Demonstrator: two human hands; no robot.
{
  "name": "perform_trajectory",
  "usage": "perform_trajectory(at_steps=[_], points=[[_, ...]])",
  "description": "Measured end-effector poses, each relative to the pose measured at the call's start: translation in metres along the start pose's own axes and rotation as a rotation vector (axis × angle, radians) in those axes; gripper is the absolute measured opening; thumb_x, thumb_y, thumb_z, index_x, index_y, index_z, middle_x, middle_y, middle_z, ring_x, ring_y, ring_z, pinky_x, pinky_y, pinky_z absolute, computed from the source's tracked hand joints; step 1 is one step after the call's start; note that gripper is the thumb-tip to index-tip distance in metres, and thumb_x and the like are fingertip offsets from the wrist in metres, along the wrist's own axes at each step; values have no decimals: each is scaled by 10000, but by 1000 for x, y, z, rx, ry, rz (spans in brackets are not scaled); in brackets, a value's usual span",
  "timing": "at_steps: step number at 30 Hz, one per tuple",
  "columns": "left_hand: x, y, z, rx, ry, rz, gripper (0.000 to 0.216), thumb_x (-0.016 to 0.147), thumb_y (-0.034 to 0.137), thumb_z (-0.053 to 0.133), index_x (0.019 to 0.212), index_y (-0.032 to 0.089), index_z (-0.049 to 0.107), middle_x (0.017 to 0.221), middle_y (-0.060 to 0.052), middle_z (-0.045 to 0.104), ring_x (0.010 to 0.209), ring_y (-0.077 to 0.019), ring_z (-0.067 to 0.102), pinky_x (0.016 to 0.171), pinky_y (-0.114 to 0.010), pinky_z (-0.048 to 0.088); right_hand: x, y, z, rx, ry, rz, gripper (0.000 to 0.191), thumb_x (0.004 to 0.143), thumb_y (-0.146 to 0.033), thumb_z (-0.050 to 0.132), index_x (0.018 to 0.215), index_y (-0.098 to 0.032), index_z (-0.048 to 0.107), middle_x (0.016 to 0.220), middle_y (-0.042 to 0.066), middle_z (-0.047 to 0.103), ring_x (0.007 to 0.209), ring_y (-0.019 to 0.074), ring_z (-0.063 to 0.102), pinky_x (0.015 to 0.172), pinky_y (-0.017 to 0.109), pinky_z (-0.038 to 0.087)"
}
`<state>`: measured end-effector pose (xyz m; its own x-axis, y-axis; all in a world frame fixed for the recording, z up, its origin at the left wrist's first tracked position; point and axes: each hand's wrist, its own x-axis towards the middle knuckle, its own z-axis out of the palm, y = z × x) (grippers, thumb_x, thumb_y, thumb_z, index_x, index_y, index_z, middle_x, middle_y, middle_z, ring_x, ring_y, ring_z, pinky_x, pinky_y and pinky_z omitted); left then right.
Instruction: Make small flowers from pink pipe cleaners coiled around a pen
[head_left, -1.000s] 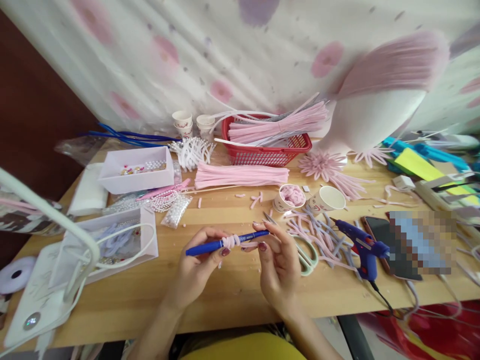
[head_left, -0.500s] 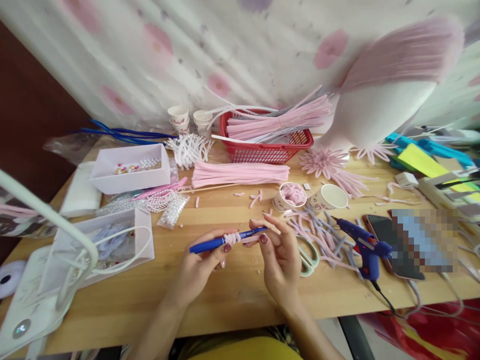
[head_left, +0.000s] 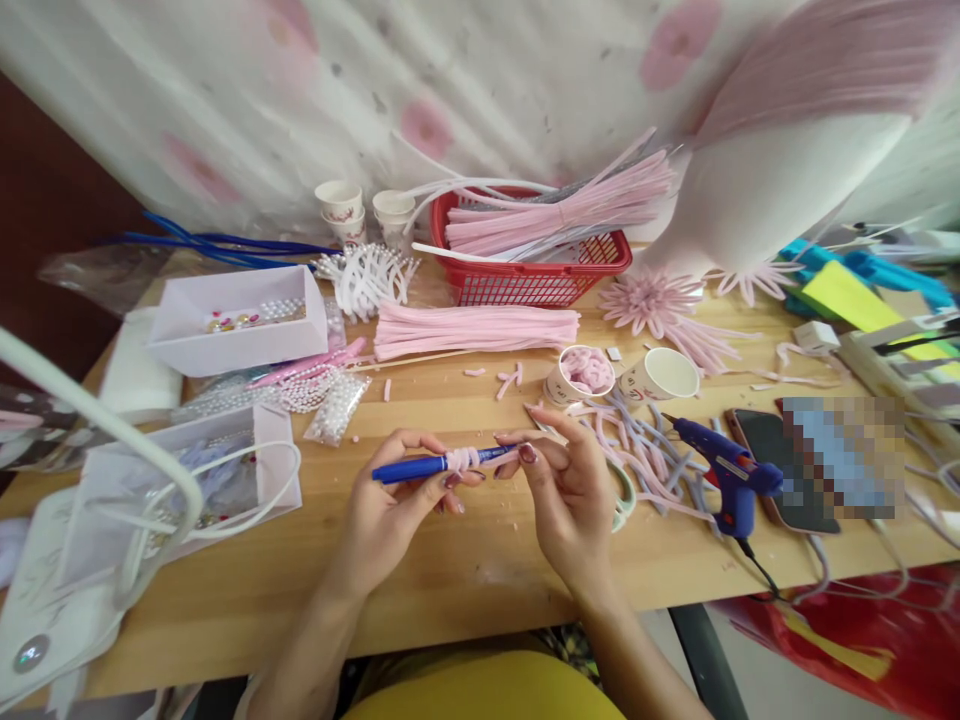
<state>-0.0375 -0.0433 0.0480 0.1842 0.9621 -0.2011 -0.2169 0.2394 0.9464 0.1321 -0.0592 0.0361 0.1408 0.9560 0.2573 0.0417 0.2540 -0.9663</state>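
Note:
A blue pen [head_left: 407, 470] lies almost level above the middle of the table, with a pink pipe cleaner [head_left: 460, 459] wound in coils around its barrel. My left hand [head_left: 382, 525] is closed around the pen, its thumb against the coils. At the pen's tip end, my right hand [head_left: 574, 505] pinches the pipe cleaner's loose end between thumb and fingers. Green-handled scissors [head_left: 624, 500] lie partly hidden behind my right hand. Just beyond it stands a paper cup [head_left: 559, 386] filled with pink coils.
A bundle of pink pipe cleaners [head_left: 476, 331] lies in front of a red basket [head_left: 525, 290]. To the right are another paper cup [head_left: 634, 378], a blue glue gun [head_left: 731, 470] and a phone [head_left: 784, 480]. White boxes [head_left: 240, 350] and a lamp arm [head_left: 97, 410] occupy the left.
My right hand's fingers have folded in closer around the pipe cleaner's end. The pen has shifted slightly left in view, still in my left hand. The camera view has moved a little.

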Motion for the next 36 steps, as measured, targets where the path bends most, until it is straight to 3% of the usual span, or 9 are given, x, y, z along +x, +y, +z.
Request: perform_trajectory(at_steps=[4, 9, 11, 14, 18, 21, 24, 30, 36], points=[[3, -2, -3, 20, -43, -46, 257, 825, 301, 725, 1013, 185, 594, 738, -35, 769, 573, -139, 685, 589, -239, 552, 3, -5, -8, -112, -67, -26, 319, 984, -172, 479, 1279, -291, 478, 989, 31, 705, 774, 140, 689, 706, 274, 545], [5, -3, -10, 24, -107, -140, 221, 777, 314, 765, 909, 140, 728, 729, -74, 765, 542, -130, 645, 532, -225, 515, 31, -29, -31, -534, -546, -42, 155, 957, -168, 491, 1018, -205, 628, 639, -27, 630, 576, 121, 616, 560, 215, 445], [4, -1, -12, -55, -144, -196, 225, 745, 329, 792, 868, 146, 746, 655, -59, 748, 497, -121, 620, 494, -219, 496, 43, -35, -38, -548, -664, -18, 190, 971, -220, 481, 866, -187, 636, 568, -31, 606, 488, 106, 572, 513, 207, 414], [2, 2, -11, -225, -205, -292, 247, 674, 349, 843, 796, 158, 746, 542, -30, 700, 415, -111, 576, 424, -209, 448, 52, -33, -41, -402, -761, 58, 247, 988, -298, 464, 835, -181, 619, 521, -38, 588, 438, 98, 546, 493, 201, 416], [2, 1, 0, -380, -184, -296, 287, 626, 364, 872, 775, 159, 737, 520, -12, 670, 425, -116, 587, 422, -205, 438, 40, -18, -28, -224, -669, 134, 270, 997, -345, 448, 810, -187, 563, 562, -37, 568, 485, 98, 550, 507, 200, 414], [3, -4, 11, -446, -35, -167, 307, 642, 371, 864, 828, 170, 725, 562, 6, 673, 494, -112, 615, 493, -204, 487, 20, -9, -10, -77, -442, 242, 272, 1004, -392, 419, 831, -198, 502, 535, -69, 475, 456, 94, 511, 495, 202, 409], [2, -10, 17, -397, 51, -28, 263, 713, 361, 821, 865, 177, 711, 600, 13, 684, 529, -103, 616, 550, -202, 513, 4, -7, 4, 20, -331, 301, 332, 1002, -436, 400, 780, -200, 472, 499, -80, 417, 416, 90, 457, 455, 202, 379], [1, -17, 11, -126, 59, 139, 185, 821, 321, 729, 898, 153, 717, 755, -46, 720, 714, -172, 678, 623, -253, 541, -1, -13, 6, 136, -422, 406, 345, 978, -479, 441, 793, -192, 489, 480, -98, 365, 368, 76, 398, 398, 194, 316], [2, -11, 6, -104, 35, 62, 333, 766, 313, 780, 1045, 155, 692, 793, -62, 725, 606, -148, 644, 495, -230, 525, 9, -6, -10, 102, -641, 474, 353, 978, -486, 439, 818, -188, 541, 483, -87, 383, 368, 76, 382, 393, 190, 326]])
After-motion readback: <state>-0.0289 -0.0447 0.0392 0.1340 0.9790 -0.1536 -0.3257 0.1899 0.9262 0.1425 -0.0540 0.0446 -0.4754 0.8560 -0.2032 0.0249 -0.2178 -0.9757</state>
